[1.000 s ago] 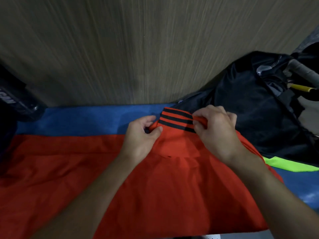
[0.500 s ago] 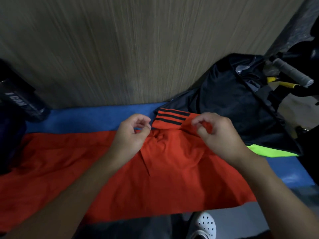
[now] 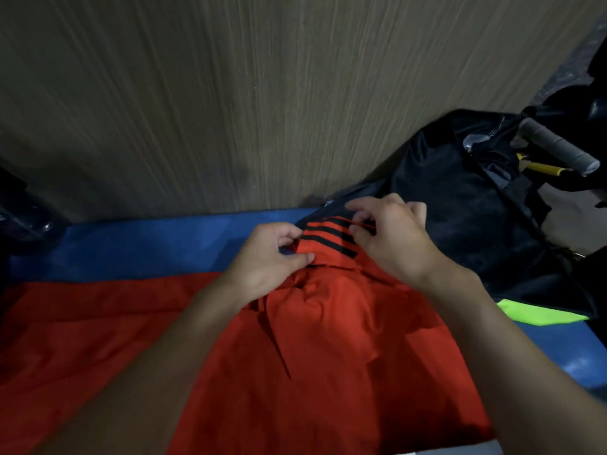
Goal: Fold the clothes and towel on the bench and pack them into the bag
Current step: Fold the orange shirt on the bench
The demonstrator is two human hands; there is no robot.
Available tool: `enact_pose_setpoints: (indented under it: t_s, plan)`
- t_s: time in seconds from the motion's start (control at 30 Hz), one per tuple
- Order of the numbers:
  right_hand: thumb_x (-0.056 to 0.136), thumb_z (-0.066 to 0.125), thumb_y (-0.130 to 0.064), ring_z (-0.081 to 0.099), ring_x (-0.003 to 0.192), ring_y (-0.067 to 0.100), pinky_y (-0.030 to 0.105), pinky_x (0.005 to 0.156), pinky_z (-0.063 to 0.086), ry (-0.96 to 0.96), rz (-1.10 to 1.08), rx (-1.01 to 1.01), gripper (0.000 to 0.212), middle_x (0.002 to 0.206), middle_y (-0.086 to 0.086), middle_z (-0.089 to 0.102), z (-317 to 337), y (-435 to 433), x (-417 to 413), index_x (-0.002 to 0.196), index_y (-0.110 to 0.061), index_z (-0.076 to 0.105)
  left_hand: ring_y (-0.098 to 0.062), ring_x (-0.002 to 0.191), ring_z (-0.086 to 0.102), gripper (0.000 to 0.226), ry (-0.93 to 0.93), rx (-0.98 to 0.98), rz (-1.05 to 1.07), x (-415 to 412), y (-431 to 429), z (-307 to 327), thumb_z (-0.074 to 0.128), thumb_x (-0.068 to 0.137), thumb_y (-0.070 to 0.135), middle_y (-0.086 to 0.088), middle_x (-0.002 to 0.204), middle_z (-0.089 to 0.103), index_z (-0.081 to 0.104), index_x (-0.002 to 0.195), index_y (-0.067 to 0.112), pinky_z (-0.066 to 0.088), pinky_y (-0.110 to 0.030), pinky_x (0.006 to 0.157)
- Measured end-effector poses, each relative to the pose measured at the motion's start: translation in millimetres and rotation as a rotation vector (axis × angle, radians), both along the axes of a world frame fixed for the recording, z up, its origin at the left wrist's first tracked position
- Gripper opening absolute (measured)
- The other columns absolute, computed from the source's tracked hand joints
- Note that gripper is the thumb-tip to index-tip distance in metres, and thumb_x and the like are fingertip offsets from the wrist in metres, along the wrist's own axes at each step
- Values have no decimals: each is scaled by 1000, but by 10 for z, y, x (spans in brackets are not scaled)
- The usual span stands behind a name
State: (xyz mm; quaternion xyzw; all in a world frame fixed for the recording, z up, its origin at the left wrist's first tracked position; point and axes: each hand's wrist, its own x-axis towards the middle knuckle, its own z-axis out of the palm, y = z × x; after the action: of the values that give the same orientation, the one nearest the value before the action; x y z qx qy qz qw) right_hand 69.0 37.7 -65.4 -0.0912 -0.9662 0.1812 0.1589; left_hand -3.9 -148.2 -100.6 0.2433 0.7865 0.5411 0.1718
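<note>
Collar (image 3: 328,239) of the red polo shirt (image 3: 328,356) sits pinched between both hands. The left hand (image 3: 269,257) nips its left end btwn thumb and fingers, and the right hand (image 3: 391,238) curls fingers over its right end, thumb under the top edge. Both are grasping cloth, neither is slack.

The shirt lies on the blue bench top (image 3: 147,247), collar end pointing away at the wood-grain wall (image 3: 262,93). The body runs back from the grip toward the person, so its long axis goes wall-to-person. More red cloth spreads flat well out to the left of the grip.

The fabric is plain orange-red w/ three black stripes across the collar band. Just below the grip it's bunched into soft folds, and one long crease runs down from there. Farther from the hands it lies smoother.

Right of the grip, touching the collar's far corner, is the black bag (image 3: 466,218). A neon green strip (image 3: 538,315) shows at its near edge. Beyond the bag a grey-wrapped racket handle (image 3: 555,147) sticks out.

Far left of the grip a dark object (image 3: 19,208) stands by the wall, too dim to name.
</note>
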Motion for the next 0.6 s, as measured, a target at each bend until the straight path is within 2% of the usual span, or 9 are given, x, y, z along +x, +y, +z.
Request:
enact_pose_setpoints:
  t_s: [0.07, 0.13, 0.2, 0.37, 0.43, 0.5, 0.6]
  plan:
    - [88, 63, -14, 54, 98, 11, 32, 92, 24, 128, -55, -61, 37, 88, -15, 59, 33, 32, -29, 123, -26, 60, 3, 70, 63, 17, -2, 96, 63, -41, 78, 21, 72, 84, -3, -2, 83, 71, 68, 97, 7, 45, -8, 71]
    - [86, 61, -7, 56, 90, 10, 32, 92, 29, 251, -116, -153, 39, 87, -10, 59, 58, 105, -21, 121, -24, 57, -1, 62, 57, 17, 18, 151, 141, -103, 172, 36, 72, 86, 1, -2, 75, 67, 66, 97, 14, 44, -12, 65]
    - [85, 58, -3, 56, 85, 9, 33, 91, 32, 325, -168, -204, 34, 86, -6, 57, 54, 180, 0, 113, -23, 54, -6, 64, 53, 21, 53, 154, 192, -160, 263, 20, 73, 86, 6, 1, 73, 62, 65, 98, 21, 43, -17, 66]
    - [90, 54, -4, 52, 86, 3, 30, 90, 23, 270, -217, -131, 26, 95, -10, 56, -20, 301, 43, 93, -27, 63, -11, 76, 60, 42, 9, 46, 144, -188, 417, -69, 82, 79, 17, 3, 97, 66, 59, 112, 29, 54, -35, 86]
    - [91, 58, -7, 56, 93, 4, 31, 95, 26, 251, -183, -165, 25, 100, -11, 61, -28, 324, 46, 96, -27, 70, -18, 80, 68, 46, -31, 4, 132, -179, 443, -97, 83, 78, 17, 3, 93, 70, 57, 114, 31, 57, -40, 87]
    - [90, 61, -8, 59, 98, 8, 36, 103, 31, 237, -162, -165, 23, 104, -10, 63, -49, 351, 53, 102, -24, 73, -21, 81, 71, 40, -27, -52, 133, -183, 451, -119, 83, 78, 15, 2, 88, 70, 61, 110, 26, 58, -44, 85]
    - [87, 66, -12, 57, 98, 8, 49, 102, 41, 204, -124, -203, 29, 112, -9, 58, -24, 384, 73, 115, -19, 70, -14, 84, 65, 38, 18, -194, 109, -211, 414, -152, 80, 82, 21, 3, 96, 67, 65, 117, 17, 55, -38, 91]
